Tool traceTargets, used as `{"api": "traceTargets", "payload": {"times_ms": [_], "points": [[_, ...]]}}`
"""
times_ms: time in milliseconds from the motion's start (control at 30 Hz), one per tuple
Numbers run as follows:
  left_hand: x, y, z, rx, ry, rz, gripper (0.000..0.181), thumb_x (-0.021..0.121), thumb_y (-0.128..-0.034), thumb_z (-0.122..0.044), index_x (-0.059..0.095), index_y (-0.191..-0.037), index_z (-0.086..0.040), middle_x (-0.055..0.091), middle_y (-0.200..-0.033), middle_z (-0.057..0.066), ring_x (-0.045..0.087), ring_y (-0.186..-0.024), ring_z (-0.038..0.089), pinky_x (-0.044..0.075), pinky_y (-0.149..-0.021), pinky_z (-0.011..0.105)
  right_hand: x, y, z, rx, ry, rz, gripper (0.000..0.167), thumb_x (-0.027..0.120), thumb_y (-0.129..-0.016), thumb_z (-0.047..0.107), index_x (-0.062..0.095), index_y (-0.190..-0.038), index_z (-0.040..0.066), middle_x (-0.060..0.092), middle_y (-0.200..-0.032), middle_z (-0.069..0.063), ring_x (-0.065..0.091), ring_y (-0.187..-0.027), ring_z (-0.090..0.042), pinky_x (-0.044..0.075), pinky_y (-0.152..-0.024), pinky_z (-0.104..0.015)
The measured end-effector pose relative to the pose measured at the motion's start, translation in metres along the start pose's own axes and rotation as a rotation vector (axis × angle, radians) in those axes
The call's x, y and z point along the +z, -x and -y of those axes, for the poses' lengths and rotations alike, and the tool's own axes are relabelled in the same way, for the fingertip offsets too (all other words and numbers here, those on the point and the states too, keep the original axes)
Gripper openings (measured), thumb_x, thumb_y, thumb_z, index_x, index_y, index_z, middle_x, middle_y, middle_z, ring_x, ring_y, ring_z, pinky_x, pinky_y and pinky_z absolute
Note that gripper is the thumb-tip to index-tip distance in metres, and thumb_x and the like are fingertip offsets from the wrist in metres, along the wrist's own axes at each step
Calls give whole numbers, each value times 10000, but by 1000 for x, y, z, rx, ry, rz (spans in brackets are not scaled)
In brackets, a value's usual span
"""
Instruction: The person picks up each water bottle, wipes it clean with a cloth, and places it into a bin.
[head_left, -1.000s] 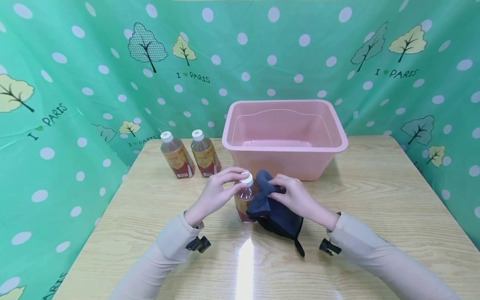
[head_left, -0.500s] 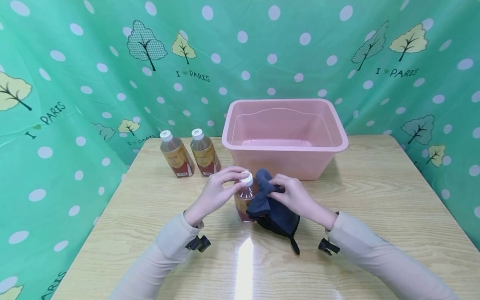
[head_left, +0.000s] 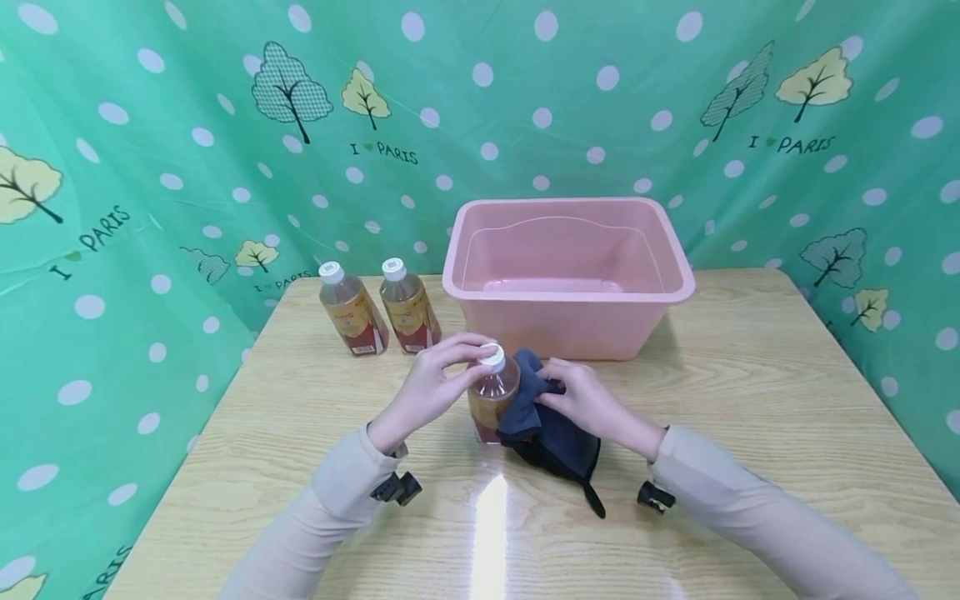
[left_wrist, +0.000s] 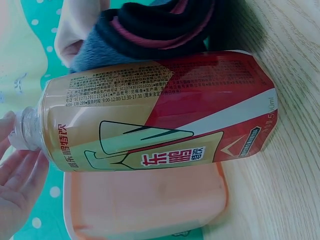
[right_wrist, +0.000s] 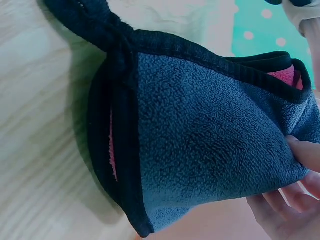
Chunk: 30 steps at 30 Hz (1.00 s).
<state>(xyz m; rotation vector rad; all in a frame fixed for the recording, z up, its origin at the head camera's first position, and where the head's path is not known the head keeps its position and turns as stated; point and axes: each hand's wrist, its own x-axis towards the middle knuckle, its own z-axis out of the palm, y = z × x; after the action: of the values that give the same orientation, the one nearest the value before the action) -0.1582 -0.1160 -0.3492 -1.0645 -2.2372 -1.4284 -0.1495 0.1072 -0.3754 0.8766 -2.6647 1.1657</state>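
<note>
A drink bottle (head_left: 485,407) with a white cap and a gold and red label stands upright in front of the tub. My left hand (head_left: 431,379) pinches its cap between thumb and fingers. Against the bottle's right side lies a folded dark blue-grey cloth (head_left: 564,433) with black edging and a hanging loop. My right hand (head_left: 588,406) pinches the cloth's upper part. In the right wrist view, pink shows inside the folds of the cloth (right_wrist: 200,130). The left wrist view shows the label of the bottle (left_wrist: 165,110) at close range; the cloth touches one side.
A pink plastic tub (head_left: 558,325) stands just behind the bottle, with nothing visible inside. Two more capped bottles, one at the far left (head_left: 356,321) and one beside it (head_left: 411,317), stand on the wooden table (head_left: 300,467). A green patterned curtain (head_left: 540,150) hangs behind.
My right hand has slid a little down the bottle's side with the cloth, uncovering more of the bottle's shoulder. My left hand keeps its hold on the cap.
</note>
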Motion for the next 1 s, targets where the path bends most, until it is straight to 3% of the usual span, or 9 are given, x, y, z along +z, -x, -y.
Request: {"api": "traceTargets", "payload": {"times_ms": [400,533,767,1000], "points": [[0,-2,-3,-41,-15,6,219,642,-740,85,641,-958,68,605,-1026,172,577,-946,262,499,-807,281,11,1,-13,1,60,67,159,668,-743,-5,641,-900,-5,609,-850,-56,583,-794,-179,501,-683,-311],[-1,-2,-4,-50,-16,16,223,644,-753,48,645,-975,47,606,-1044,144,577,-960,231,495,-815,266,14,2,-18,14,85,88,162,678,-741,12,643,-900,2,607,-848,-47,579,-787,-169,490,-684,-313],[-1,-2,-2,-18,-20,18,218,642,-781,-13,649,-998,8,609,-1057,96,572,-972,188,493,-815,253,21,3,-26,-14,135,75,172,707,-710,31,643,-868,4,619,-850,-68,595,-803,-199,480,-729,-384],[-2,-2,-3,12,-52,11,213,662,-759,12,653,-972,18,615,-1029,110,584,-937,192,500,-792,241,20,7,-28,8,102,102,173,692,-736,35,645,-901,11,618,-868,-56,592,-838,-210,492,-747,-371]]}}
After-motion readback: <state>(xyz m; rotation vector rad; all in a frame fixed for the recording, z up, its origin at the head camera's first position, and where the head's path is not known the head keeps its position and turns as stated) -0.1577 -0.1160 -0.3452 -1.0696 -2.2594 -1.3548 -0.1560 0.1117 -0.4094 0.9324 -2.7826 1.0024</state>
